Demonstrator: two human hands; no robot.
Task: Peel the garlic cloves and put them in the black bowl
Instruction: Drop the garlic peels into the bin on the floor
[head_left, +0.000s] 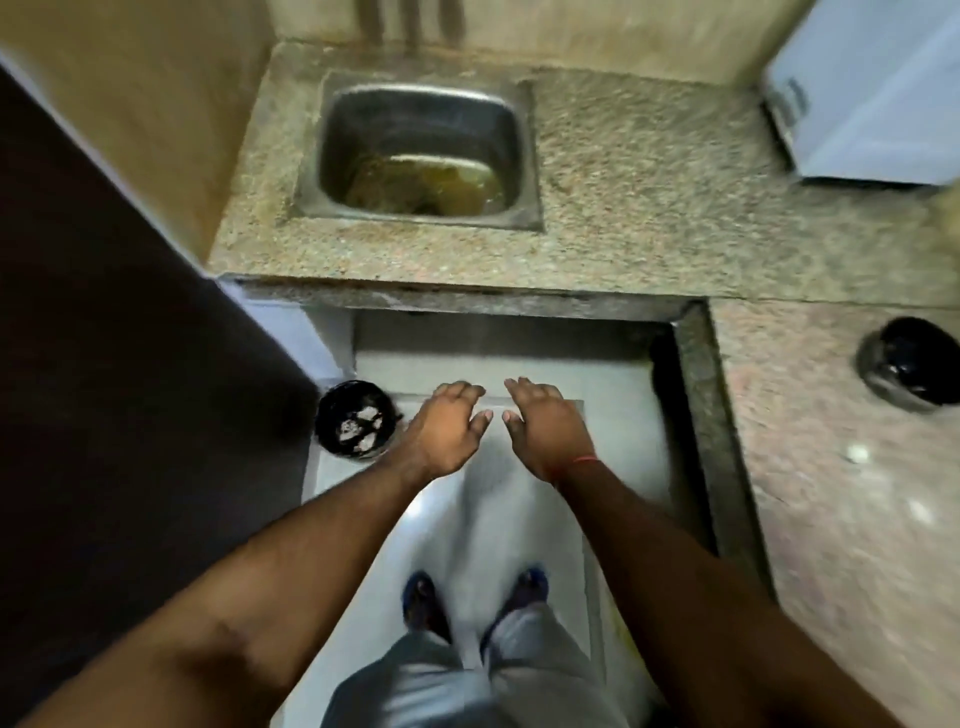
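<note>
Both hands, left hand (449, 426) and right hand (545, 428), hover apart, grip relaxed and holding nothing, seemingly done; black bowl (911, 369) sits far right on the counter (649, 171).

A small home kitchen — a speckled granite table (623, 171) wraps an L round the corner, with a steel sink (421, 150) sunk into it holding murky water. A white appliance (872, 93) stands at the far right, a black bowl (911, 369) sits on the stone, and a black bin (356, 426) stands on the pale tiled floor (493, 499).

Two hands (449, 423) (545, 426) — one black bowl (911, 369), one sink (421, 98), one bin (356, 426).
</note>
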